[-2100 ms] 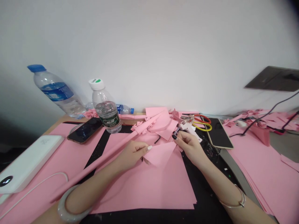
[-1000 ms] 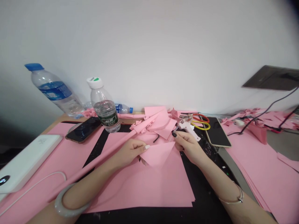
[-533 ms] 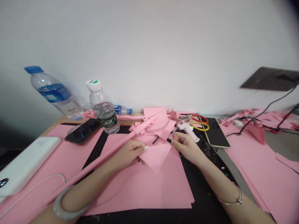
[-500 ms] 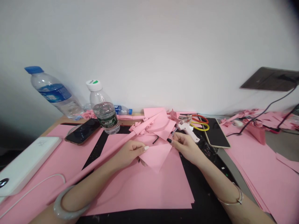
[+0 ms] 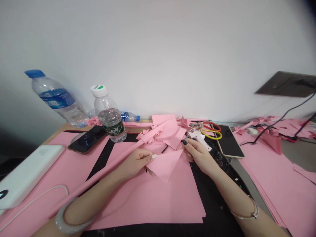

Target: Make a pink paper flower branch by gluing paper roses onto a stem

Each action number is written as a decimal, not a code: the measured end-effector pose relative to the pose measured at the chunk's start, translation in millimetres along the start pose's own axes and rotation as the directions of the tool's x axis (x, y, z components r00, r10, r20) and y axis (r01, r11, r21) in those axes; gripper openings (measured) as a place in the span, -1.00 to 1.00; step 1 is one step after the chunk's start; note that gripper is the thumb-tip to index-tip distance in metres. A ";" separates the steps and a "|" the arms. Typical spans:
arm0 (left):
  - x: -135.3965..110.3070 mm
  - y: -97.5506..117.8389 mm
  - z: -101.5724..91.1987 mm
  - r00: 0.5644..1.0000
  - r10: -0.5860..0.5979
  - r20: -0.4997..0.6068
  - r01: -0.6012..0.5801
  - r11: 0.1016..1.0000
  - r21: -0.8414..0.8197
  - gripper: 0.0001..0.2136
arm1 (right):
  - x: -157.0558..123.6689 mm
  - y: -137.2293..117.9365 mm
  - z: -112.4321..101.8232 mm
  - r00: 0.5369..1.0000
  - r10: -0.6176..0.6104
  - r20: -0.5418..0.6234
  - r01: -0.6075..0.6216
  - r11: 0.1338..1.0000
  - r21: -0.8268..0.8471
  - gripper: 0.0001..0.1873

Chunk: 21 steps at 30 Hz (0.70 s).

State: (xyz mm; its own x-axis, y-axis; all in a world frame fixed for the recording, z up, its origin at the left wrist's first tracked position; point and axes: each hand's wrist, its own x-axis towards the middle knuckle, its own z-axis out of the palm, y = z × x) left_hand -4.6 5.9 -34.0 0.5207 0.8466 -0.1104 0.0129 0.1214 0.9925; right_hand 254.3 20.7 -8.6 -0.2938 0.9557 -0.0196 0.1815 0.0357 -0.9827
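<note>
A folded piece of pink paper (image 5: 166, 164), roughly triangular, points downward over a stack of pink sheets (image 5: 153, 200). My left hand (image 5: 140, 162) pinches its left side, thumb on top and fingertips underneath. At the paper's upper right corner is my right hand (image 5: 195, 152), with thumb and fingers drawn together. Whether that corner or something small sits between those fingertips, I cannot tell. Just beyond the right hand lies a white glue gun (image 5: 199, 138), partly covered by the hand. A long pink paper roll (image 5: 118, 162) runs under my left forearm.
Crumpled pink paper pieces (image 5: 170, 131) lie against the wall, beside scissors with red and yellow handles (image 5: 212, 133). At left stand a water bottle (image 5: 111, 118) and a larger bottle (image 5: 58, 98), near a phone (image 5: 87, 140) and white power bank (image 5: 32, 174). A tablet (image 5: 228, 141) lies right.
My right thumb has shifted slightly up and right, off the paper's corner edge. The left hand keeps its pinch, and the paper has barely moved.
</note>
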 end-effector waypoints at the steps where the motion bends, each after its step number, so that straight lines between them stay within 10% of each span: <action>1: 0.2 0.1 0.0 1.000 -0.002 -0.002 0.002 1.000 0.000 -0.55 | -0.1 -0.9 0.3 1.000 0.004 0.005 -0.004 1.000 0.000 -0.48; 8: -0.7 1.9 1.3 1.000 -0.010 -0.006 0.010 1.000 -0.003 -0.55 | -1.1 -7.0 3.4 0.998 -0.060 0.007 0.060 0.985 -0.159 -0.50; 14: -1.0 1.7 1.0 1.000 -0.013 -0.028 0.012 1.000 -0.026 -0.58 | -1.4 -1.6 -6.6 0.954 -0.200 -0.223 0.124 0.942 -0.313 -0.47; 21: 0.8 1.0 2.0 0.997 0.002 -0.075 -0.009 0.995 -0.097 -0.61 | 0.7 -4.0 -20.3 0.696 -0.442 -0.566 0.220 0.882 -0.418 -0.79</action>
State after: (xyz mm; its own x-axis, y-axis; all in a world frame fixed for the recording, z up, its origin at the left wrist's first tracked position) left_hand -2.5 5.6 -33.0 0.4552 0.8833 -0.1121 -0.0749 0.1634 0.9837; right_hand 272.4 27.1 -0.9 0.2462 0.8150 0.5246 0.4873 0.3638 -0.7939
